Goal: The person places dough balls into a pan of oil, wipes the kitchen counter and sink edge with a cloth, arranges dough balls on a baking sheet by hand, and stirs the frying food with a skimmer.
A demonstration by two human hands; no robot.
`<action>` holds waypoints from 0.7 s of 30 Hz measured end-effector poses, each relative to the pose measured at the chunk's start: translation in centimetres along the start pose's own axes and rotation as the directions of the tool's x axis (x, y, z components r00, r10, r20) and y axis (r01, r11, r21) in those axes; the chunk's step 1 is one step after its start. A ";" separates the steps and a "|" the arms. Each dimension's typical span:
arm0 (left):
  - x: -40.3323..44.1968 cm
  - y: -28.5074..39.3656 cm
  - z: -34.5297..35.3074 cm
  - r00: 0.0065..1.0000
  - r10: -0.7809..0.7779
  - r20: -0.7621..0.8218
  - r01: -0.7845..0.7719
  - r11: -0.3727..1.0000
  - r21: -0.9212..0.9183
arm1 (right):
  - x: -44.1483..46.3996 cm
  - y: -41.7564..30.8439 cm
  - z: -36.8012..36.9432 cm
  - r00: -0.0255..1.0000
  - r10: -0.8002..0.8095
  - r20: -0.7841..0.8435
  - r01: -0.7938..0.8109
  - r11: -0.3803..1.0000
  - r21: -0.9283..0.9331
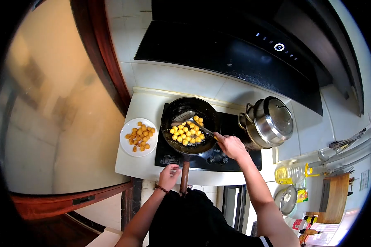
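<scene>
My right hand (233, 147) is closed around the handle of a slotted spatula (204, 129). The spatula's perforated head rests inside a dark wok (210, 111), against the far side of a heap of yellow balls of food (187, 135). Just left of the wok's brown wooden handle (184, 177) is my left hand (169, 177), its fingers loosely bent and not wrapped around the handle. A white plate (125, 145) with several browned balls (141, 135) stands to the left of the wok.
The wok sits on a black cooktop (235, 164). A steel steamer pot (272, 123) with a glass lid stands on the right. Beyond it are an oil bottle (288, 174), a metal bowl (286, 199) and a wooden board (336, 197). A range hood (235, 57) hangs above.
</scene>
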State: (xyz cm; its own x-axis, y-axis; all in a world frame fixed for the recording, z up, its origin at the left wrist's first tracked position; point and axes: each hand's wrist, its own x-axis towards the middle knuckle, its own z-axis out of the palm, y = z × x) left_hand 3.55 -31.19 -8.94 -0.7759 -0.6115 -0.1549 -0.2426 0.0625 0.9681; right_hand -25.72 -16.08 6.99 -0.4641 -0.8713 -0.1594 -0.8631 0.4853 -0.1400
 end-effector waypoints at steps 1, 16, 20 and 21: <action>0.1 -0.1 -0.1 1.000 0.018 -0.006 -0.018 1.000 -0.010 | 0.1 -0.5 -0.1 1.000 -0.021 0.007 0.021 0.999 -0.034; 0.6 -0.1 -2.8 0.999 -0.010 0.052 0.011 1.000 -0.020 | -3.7 0.7 -0.2 0.993 0.103 0.054 -0.101 0.994 -0.034; 0.8 0.1 -3.7 0.997 -0.024 0.079 0.025 1.000 -0.010 | -6.5 -1.5 -2.2 0.967 0.256 0.000 -0.246 0.929 0.277; 0.9 -0.5 -3.7 0.997 0.006 0.076 -0.004 1.000 -0.024 | -7.4 -1.6 -2.7 0.969 0.245 -0.035 -0.222 0.924 0.310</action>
State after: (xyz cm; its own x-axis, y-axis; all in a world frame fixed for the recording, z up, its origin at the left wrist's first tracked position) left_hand 5.16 -34.70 -8.79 -0.8192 -0.5496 -0.1639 -0.2257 0.0463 0.9731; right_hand -21.42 -10.60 11.05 -0.6679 -0.7280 -0.1547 -0.6329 0.6650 -0.3965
